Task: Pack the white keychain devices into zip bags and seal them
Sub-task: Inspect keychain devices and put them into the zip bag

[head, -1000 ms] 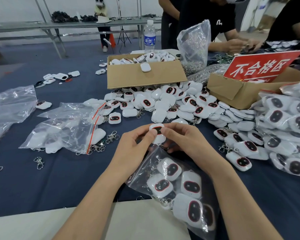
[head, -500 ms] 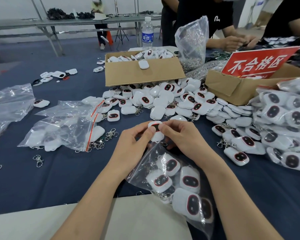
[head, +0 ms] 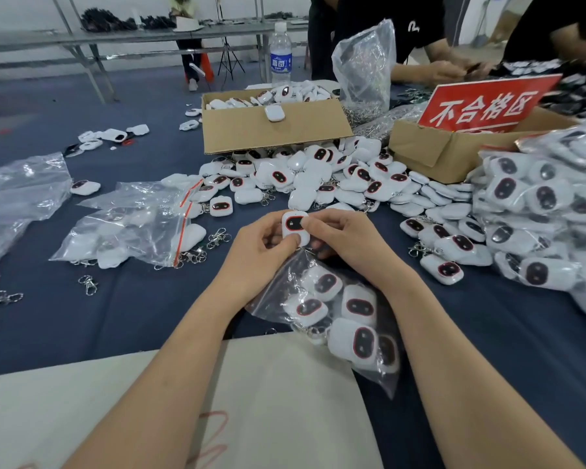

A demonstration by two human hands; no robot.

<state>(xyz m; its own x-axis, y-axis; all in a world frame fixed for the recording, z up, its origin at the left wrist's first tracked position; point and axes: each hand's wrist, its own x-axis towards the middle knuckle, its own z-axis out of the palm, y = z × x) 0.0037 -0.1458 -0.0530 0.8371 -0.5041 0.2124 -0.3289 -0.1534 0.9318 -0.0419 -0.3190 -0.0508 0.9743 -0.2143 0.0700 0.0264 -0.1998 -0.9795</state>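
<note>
White device (head: 295, 226) pinched by both hands (head: 257, 255) (head: 347, 243), seemingly above zip bag (head: 279, 287).

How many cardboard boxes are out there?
2. One box, centre back, holds devices; the second box, to its right, carries a red sign. Others may be hidden outside the view.

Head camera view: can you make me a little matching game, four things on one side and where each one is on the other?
1 water bottle
2 red sign
3 white keychain device
4 zip bag

A lying flat, nearest the camera
B pinched by left hand and right hand
C behind the full cardboard box
D propped in the other cardboard box

Pairs: 1-C, 2-D, 3-B, 4-A
</note>
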